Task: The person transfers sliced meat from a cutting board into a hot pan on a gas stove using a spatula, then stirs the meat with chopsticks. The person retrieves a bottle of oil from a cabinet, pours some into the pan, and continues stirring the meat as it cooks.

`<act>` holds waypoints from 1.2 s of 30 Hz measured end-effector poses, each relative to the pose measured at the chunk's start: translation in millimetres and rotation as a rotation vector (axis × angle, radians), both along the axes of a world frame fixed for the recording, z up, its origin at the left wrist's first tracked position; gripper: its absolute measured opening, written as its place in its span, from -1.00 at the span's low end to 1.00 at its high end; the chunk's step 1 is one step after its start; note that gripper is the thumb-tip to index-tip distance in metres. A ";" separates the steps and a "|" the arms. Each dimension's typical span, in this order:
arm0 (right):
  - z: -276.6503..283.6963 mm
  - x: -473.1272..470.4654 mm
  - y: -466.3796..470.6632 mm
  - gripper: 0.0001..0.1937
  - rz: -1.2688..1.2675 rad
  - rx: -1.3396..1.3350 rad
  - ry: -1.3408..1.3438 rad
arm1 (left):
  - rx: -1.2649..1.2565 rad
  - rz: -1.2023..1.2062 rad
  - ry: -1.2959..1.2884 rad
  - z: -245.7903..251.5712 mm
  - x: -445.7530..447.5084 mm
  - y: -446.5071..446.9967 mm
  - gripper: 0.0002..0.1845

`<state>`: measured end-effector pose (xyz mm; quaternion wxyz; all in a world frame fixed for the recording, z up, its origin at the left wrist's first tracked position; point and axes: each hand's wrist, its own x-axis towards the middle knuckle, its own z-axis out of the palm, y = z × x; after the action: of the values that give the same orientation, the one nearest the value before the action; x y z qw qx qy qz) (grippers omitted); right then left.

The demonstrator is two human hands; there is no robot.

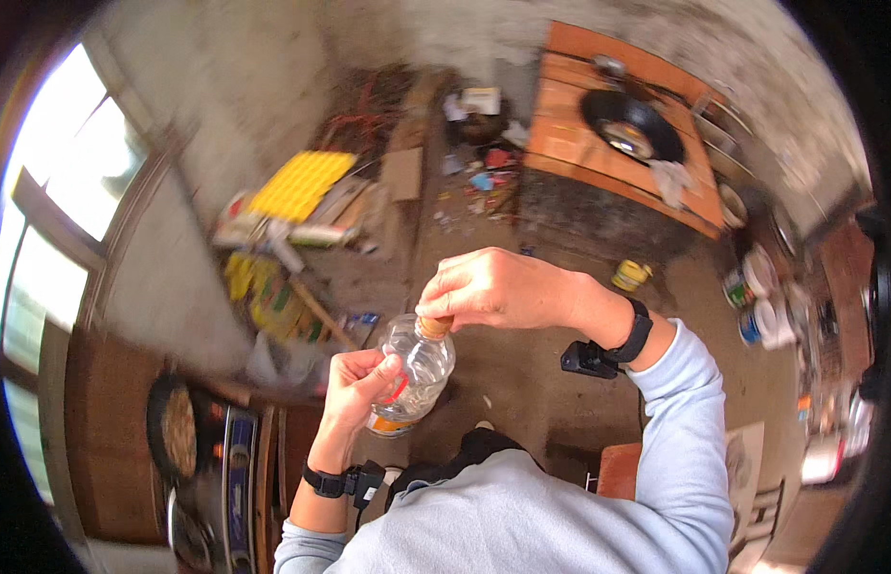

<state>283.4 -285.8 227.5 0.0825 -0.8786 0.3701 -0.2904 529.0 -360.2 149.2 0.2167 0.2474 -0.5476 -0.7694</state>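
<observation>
In front of my chest I hold a large clear plastic bottle (427, 366), tilted, with an orange-and-white label near its base. My left hand (363, 384) is wrapped around its side by a red strip that may be the handle. The fingers of my right hand (488, 290) close over the orange-brown cap (436, 327) at the bottle's neck. Whether the cap is loose or tight cannot be seen. The bottle looks see-through, and I cannot tell how much liquid is inside. Each wrist wears a black strap with a small device.
To my left, a pan of food (178, 432) sits on a gas stove (239, 495). A tiled stove block (560, 140) ahead holds a large wok (632, 129). A yellow container (631, 275) stands on the floor. Buckets (765, 323) line the right side. A red stool (618, 470) is close by.
</observation>
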 end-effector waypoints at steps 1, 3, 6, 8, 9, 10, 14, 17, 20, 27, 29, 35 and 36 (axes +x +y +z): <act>4.4 -18.3 17.0 -0.83 -0.058 -0.005 -0.018 | -0.017 -0.076 -0.028 3.9 -25.7 0.4 -0.71; 3.6 -55.6 57.2 -0.90 -0.188 -0.015 -0.040 | 0.023 -0.252 -0.009 5.2 -82.0 4.5 -0.70; -2.1 -98.5 114.3 -0.89 -0.402 0.012 -0.014 | 0.002 -0.468 -0.040 1.2 -160.5 16.4 -0.71; -6.0 -113.3 150.4 -0.86 -0.573 0.068 -0.048 | -0.026 -0.593 -0.065 2.7 -199.8 29.0 -0.71; -10.5 -123.0 168.2 -0.84 -0.669 0.102 -0.099 | -0.037 -0.653 -0.069 1.1 -222.9 36.1 -0.71; -14.1 -130.7 184.8 -0.81 -0.765 0.132 -0.149 | -0.084 -0.699 -0.092 -0.4 -242.5 43.4 -0.72; -38.1 -145.0 226.9 -0.68 -1.155 0.290 -0.212 | -0.140 -0.944 -0.138 -14.4 -316.9 67.3 -0.72; -49.2 -160.4 229.1 -0.62 -1.656 0.452 -0.075 | -0.075 -1.102 -0.087 -29.9 -373.6 72.7 -0.73; -44.9 -184.1 236.1 -0.63 -1.710 0.189 -0.067 | -0.049 -1.165 -0.073 -35.7 -426.5 81.4 -0.72; -44.9 -263.3 259.7 -0.77 -1.708 0.217 -0.067 | -0.089 -1.267 0.037 -43.8 -546.2 108.6 -0.70; -55.3 -283.5 273.7 -0.76 -1.787 0.195 -0.155 | -0.088 -1.326 0.081 -48.2 -579.4 124.3 -0.71; -108.4 -355.3 316.5 -0.58 -2.220 0.111 -0.383 | -0.418 -1.332 0.150 -72.3 -669.6 192.4 -0.76; -116.8 -367.3 325.9 -0.57 -2.270 0.090 -0.403 | -0.507 -1.341 0.171 -77.4 -684.2 204.4 -0.76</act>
<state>-83.9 40.0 110.7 -0.1371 0.0261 0.9374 -0.3191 -155.3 -155.8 71.8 -0.2093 -0.2606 -0.7245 -0.6028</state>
